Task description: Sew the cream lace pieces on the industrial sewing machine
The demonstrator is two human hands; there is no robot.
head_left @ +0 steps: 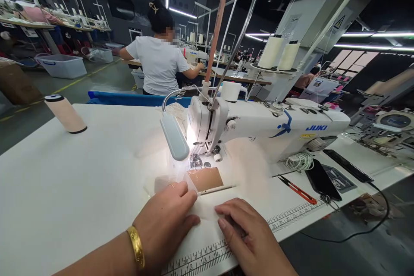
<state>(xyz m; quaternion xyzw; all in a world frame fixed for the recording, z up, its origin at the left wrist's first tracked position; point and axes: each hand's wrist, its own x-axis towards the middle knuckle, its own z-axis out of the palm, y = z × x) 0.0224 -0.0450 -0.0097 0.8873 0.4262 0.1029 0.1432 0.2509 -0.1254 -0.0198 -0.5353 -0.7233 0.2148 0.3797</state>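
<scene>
A white sewing machine (246, 116) stands on the white table, its lamp shining on the needle area. Sheer pale fabric (249, 168) lies around the machine's base and reaches toward my hands. Just in front of the needle plate is a tan rectangular piece (205, 179), with a thin whitish strip (216, 190) along its near edge. My left hand (170, 211) rests on the sheer fabric at the left end of that strip, fingers apart. To the right, my right hand (247, 228) has bent fingers near the fabric's edge; whether they pinch it is unclear.
A thread cone (66, 114) stands at the table's back left. Red-handled snips (297, 189), a black phone (322, 180) and coiled white cord (299, 161) lie right of the machine. A person (160, 58) in a white shirt sits ahead.
</scene>
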